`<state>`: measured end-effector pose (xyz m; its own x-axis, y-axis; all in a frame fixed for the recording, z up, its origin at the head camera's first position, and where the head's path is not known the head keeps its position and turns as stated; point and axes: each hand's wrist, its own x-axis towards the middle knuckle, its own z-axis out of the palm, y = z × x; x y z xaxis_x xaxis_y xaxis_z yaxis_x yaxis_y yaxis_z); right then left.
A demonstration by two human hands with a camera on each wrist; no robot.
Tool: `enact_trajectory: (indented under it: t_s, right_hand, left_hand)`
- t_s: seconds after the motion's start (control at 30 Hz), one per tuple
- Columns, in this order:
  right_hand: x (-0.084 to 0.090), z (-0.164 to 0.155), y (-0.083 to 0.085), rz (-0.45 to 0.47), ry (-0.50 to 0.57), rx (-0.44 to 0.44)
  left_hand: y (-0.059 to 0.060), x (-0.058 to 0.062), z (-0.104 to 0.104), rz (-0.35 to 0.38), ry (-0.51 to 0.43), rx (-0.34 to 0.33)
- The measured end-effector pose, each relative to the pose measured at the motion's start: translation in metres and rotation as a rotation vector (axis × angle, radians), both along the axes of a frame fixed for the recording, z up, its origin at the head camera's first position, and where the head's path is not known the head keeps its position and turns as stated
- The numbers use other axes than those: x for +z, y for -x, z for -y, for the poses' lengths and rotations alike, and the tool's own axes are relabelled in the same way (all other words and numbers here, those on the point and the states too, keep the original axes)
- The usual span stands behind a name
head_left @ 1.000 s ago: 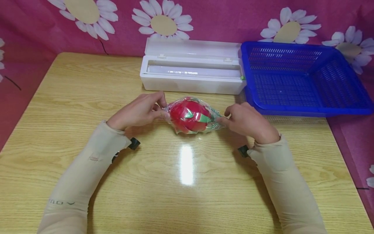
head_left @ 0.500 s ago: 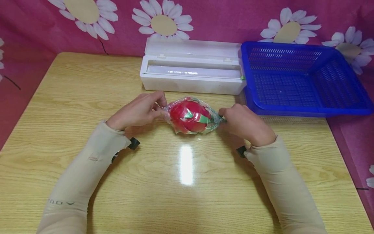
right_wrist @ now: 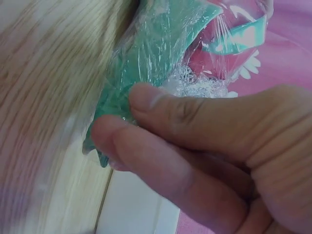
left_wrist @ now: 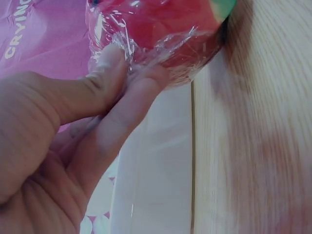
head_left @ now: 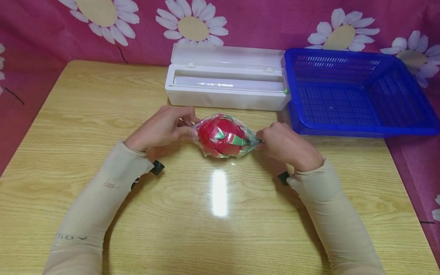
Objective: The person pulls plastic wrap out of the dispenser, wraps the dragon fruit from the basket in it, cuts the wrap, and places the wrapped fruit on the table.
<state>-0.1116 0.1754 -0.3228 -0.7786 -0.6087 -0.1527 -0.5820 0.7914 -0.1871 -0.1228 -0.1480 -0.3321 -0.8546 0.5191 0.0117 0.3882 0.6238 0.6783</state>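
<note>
A red dragon fruit [head_left: 221, 136] with green scales lies on the wooden table, wrapped in clear plastic wrap [left_wrist: 126, 51]. At its left end, my left hand [head_left: 163, 128] pinches the gathered wrap between thumb and index finger, as the left wrist view shows. On the other side my right hand [head_left: 287, 146] pinches the wrapped green tip; in the right wrist view its thumb and curled index finger press on the film over the green leaves [right_wrist: 156, 48]. The fruit's underside is hidden.
Behind the fruit stands a white wrap dispenser box [head_left: 227, 99], its lid up and a roll of film [head_left: 227, 83] inside. A blue plastic basket [head_left: 361, 130] adjoins it on the right. A pink flowered cloth [head_left: 261, 23] hangs at the back.
My right hand has turned slightly and shifted a little left and down, its fingers closing on the green tip of the wrapped fruit. The left hand keeps its pinch, nearly still.
</note>
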Motion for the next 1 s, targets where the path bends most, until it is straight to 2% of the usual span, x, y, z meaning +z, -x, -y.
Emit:
enact_trajectory:
  t_s: [0.2,0.4,0.63,0.73,0.83,0.93,1.0]
  right_hand:
    - [0.0,-0.002,0.001,0.014,0.026,-0.023]
    - [0.003,-0.005,0.002,0.058,0.029,-0.062]
    - [0.016,-0.007,-0.003,0.085,-0.02,-0.167]
    - [0.021,-0.007,-0.006,0.039,0.013,-0.151]
    - [0.023,-0.005,-0.008,-0.053,0.068,-0.101]
    - [0.02,-0.001,-0.009,-0.147,0.138,-0.057]
    - [0.016,0.002,-0.009,-0.19,0.181,-0.032]
  left_hand:
    - [0.001,0.001,-0.001,0.031,0.007,0.022]
    - [0.0,0.006,0.002,0.064,0.057,0.002]
    - [-0.001,0.009,0.004,0.086,0.097,0.021]
    - [-0.002,0.01,0.004,0.06,0.081,0.043]
    - [-0.004,0.009,0.002,0.013,0.032,0.058]
    - [-0.005,0.006,-0.002,-0.019,-0.012,0.02]
    - [-0.005,0.004,-0.005,-0.031,0.0,-0.029]
